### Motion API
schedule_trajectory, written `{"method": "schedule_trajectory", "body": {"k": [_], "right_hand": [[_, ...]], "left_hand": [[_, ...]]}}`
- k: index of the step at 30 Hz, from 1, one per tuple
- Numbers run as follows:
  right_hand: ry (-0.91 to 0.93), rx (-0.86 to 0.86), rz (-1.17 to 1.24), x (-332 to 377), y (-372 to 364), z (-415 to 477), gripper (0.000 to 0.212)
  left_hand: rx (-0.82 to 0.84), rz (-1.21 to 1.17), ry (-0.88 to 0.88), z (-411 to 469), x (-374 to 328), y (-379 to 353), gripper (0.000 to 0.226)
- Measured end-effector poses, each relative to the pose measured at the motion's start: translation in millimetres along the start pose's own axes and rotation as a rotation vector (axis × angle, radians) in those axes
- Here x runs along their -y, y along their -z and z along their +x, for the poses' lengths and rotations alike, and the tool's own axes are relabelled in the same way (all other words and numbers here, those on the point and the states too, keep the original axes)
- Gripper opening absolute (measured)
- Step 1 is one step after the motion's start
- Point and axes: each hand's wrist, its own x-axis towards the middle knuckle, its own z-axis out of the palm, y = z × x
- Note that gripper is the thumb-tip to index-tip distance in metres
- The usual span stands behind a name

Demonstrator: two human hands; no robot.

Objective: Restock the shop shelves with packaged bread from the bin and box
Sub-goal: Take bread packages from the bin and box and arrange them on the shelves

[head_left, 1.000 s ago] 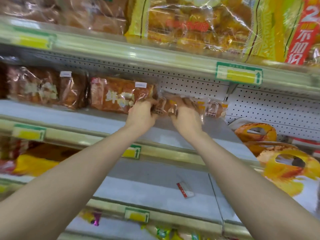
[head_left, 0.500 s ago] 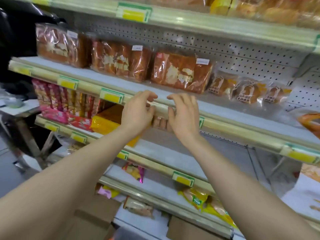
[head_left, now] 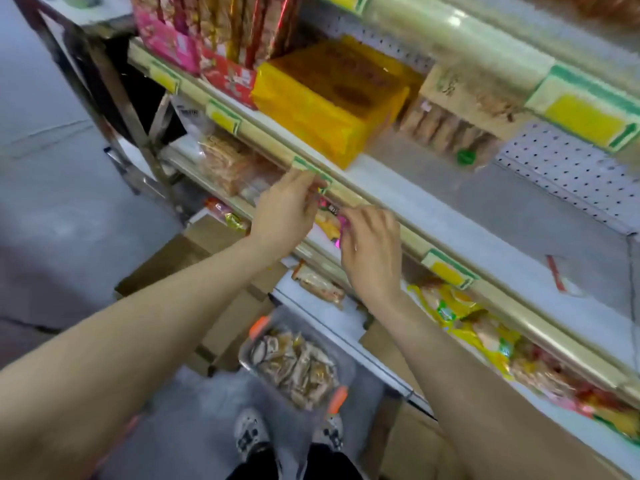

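Both grips are slack and, as far as I can see, hold nothing. The left hand (head_left: 287, 207) hangs with its fingers nearly straight before the front rail of the middle shelf (head_left: 485, 220), fingertips over a green-and-yellow price tag (head_left: 311, 171). The right hand (head_left: 372, 251) is just beside it, fingers loosely bent. A pink wrapper (head_left: 332, 216) shows in the gap between the 2 hands. It seems to lie on the shelf below rather than in either grip, though the blur leaves that unsure.

The middle shelf is white painted metal with a perforated back panel, and much of it is bare toward its right end. At its left end sits a yellow block (head_left: 325, 109), boxy and glossy in cellophane. Behind that is a clear pack of small brown pieces (head_left: 446, 129). Along the front edge of the lower shelf lie crinkly yellow packets (head_left: 464, 317).

On the floor below the arms stands the bin (head_left: 246, 356), clear rectangular plastic with 2 orange latches. It is heaped with bread packs (head_left: 298, 367) in clear film. Dull brown cardboard boxes (head_left: 162, 268) crowd the foot of the shelves.

I'd judge the job partway done. With the bin so full and that stretch of shelf bare, plenty is left, and the empty hands suggest a fresh pack comes next. The packs look soft and slippery, easily squashed.
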Motion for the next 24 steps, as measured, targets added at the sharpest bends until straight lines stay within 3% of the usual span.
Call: {"method": "schedule_trajectory", "body": {"k": [13, 24], "right_hand": [[-0.158, 0.395, 0.131, -35, -121, -147, 0.038], [-0.239, 0.672, 0.105, -91, -236, -273, 0.039]], "left_hand": [[0.167, -0.01, 0.429, -139, 85, -129, 0.034], [0.353, 0.043, 0.621, -272, 164, -256, 0.039]]}}
